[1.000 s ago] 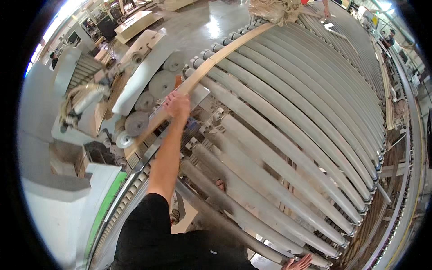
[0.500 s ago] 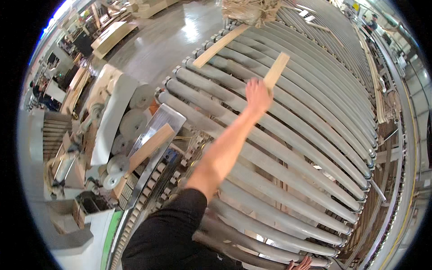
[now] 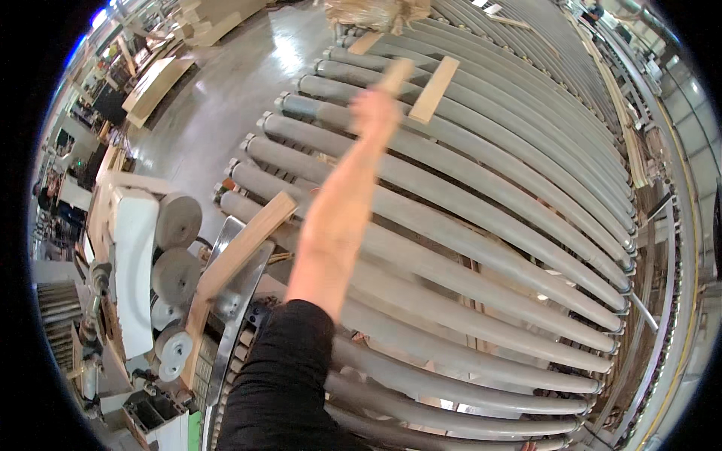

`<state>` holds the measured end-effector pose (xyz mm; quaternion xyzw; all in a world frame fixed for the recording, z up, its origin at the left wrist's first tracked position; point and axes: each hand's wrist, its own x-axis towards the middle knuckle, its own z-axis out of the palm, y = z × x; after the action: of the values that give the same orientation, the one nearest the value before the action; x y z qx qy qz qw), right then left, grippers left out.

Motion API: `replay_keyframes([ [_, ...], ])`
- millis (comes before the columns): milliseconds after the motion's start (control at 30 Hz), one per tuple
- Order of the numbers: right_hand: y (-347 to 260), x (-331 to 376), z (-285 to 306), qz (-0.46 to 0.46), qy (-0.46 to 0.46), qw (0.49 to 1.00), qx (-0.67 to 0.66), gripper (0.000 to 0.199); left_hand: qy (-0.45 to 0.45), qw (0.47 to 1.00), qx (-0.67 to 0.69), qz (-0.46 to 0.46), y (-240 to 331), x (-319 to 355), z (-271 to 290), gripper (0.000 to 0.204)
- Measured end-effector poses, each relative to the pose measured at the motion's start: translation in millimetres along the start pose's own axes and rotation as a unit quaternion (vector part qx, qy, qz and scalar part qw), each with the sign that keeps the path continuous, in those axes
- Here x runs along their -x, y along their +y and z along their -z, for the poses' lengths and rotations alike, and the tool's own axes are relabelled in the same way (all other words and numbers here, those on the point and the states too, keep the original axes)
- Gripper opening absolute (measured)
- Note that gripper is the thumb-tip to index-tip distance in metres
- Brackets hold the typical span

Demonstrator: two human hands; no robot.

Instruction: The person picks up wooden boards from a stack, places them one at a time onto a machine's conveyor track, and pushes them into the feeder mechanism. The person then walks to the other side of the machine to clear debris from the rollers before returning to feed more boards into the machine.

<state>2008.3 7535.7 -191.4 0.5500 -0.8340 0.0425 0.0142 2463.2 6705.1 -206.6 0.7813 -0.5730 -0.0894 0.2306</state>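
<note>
My left arm reaches far out over a bed of grey metal rollers [image 3: 481,259]. Its hand [image 3: 374,114], smeared by motion, is closed on a short pale wooden board [image 3: 396,74], also blurred. Just right of that hand a second wooden board [image 3: 435,90] lies on the rollers. Beyond it, close to the wrapped bundle, part of another wooden board [image 3: 366,42] shows. Only a sliver of my right hand [image 3: 529,446] appears at the lower edge by the nearest rollers; its fingers are mostly cut off.
A longer board [image 3: 244,244] sticks out of a machine with round grey wheels [image 3: 177,278] on the left. A plastic-wrapped bundle [image 3: 376,11] stands at the far end. Stacked panels [image 3: 156,86] sit on the floor at left. Long strips [image 3: 618,113] line the right side.
The view has shifted. The board right of my left hand is now out of its grip. That hand has moved left with a blurred board. The machine's board sticks out farther.
</note>
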Motion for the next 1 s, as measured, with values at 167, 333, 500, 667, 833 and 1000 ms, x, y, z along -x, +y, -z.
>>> replay_keyframes([
  [167,-11.7,-0.3,-0.5,0.011,-0.001,1.0,-0.006,0.078,-0.01,0.958,0.228,-0.171,99.9,110.5,12.9,0.069],
  [333,-14.6,15.1,-4.1,0.012,0.05,0.999,0.001,0.078,0.025,0.994,-0.102,-0.01,-70.8,186.1,141.1,0.075],
  [500,-7.3,4.6,-8.4,0.022,0.058,0.998,0.007,0.075,-0.021,0.971,-0.234,0.031,-193.2,202.1,165.9,0.043],
  [667,-5.0,-0.7,-1.5,0.03,0.04,0.999,0.007,0.074,-0.052,0.997,-0.061,0.008,-80.8,137.3,126.6,0.038],
  [833,-16.3,6.6,14.2,0.041,0.006,0.999,0.016,0.068,-0.236,0.863,0.44,-0.08,54.2,90.8,69.3,0.04],
  [1000,-22.5,-20.7,16.5,0.091,-0.019,0.996,0.002,0.067,0.12,0.962,0.118,-0.213,-13.8,196.1,104.8,0.035],
])
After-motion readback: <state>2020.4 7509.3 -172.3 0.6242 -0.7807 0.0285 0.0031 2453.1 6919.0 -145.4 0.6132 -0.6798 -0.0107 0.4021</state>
